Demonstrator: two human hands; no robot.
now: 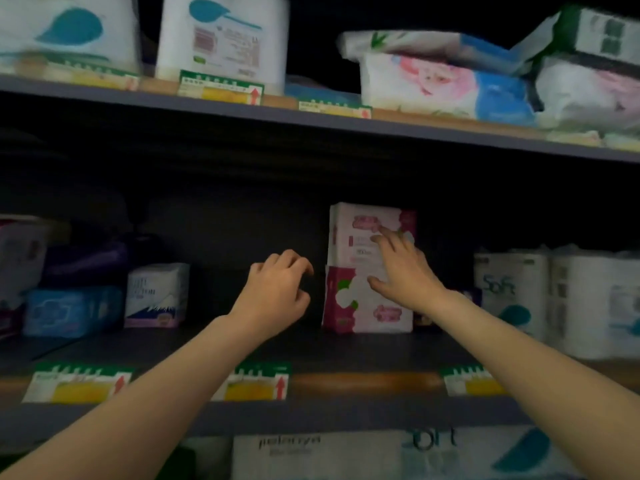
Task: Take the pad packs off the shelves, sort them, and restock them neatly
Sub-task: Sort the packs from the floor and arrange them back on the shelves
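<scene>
Two pink and white pad packs stand on the middle shelf (346, 351): a tall pale one (356, 233) behind, and a shorter magenta-edged one (349, 306) in front. My right hand (401, 268) lies against their fronts with fingers spread and straight. Just left of the packs, my left hand (277, 289) hovers with loosely curled fingers, holding nothing. Further left on the same shelf sit a white and purple pack (156, 296) and a flat blue pack (72, 310).
Toilet-roll packs (554, 299) stand at the right of the middle shelf. The upper shelf (311, 116) carries white tissue packs (221, 39) and floral bags (443, 84). Price tags (256, 382) line the shelf edges. More packs show below. The shelf's back is dark.
</scene>
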